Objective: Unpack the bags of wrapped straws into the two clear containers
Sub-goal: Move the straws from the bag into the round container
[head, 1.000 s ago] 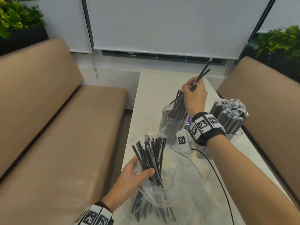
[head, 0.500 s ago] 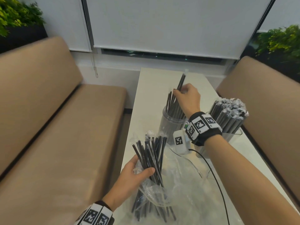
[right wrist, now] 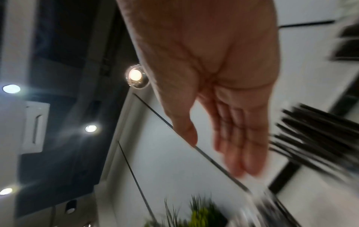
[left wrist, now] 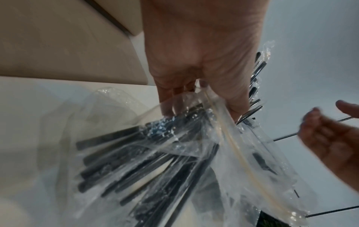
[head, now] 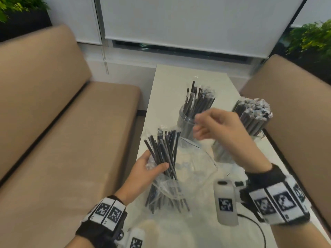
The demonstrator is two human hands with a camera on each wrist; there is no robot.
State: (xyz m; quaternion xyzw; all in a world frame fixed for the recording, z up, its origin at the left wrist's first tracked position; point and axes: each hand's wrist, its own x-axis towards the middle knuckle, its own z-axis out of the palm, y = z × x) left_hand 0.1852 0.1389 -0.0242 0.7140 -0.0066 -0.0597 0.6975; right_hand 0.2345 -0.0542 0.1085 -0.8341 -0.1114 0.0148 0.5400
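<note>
1. left hand grips a clear bag of wrapped straws upright on the white bench.
2. right hand, fingers loosely spread and empty (blurred), hovers before two straw-filled containers.

A long white table ran from 6 o'clock toward 12 o'clock, flanked by two tan upholstered benches, one at 9 o'clock and the other at 3 o'clock. At 12 o'clock white roller blinds covered the window, leaving a dark strip open along the bottom. Green plants in dark planters stood at 10 and 2 o'clock. The right wrist view showed round ceiling lights glowing on a dark ceiling.
</note>
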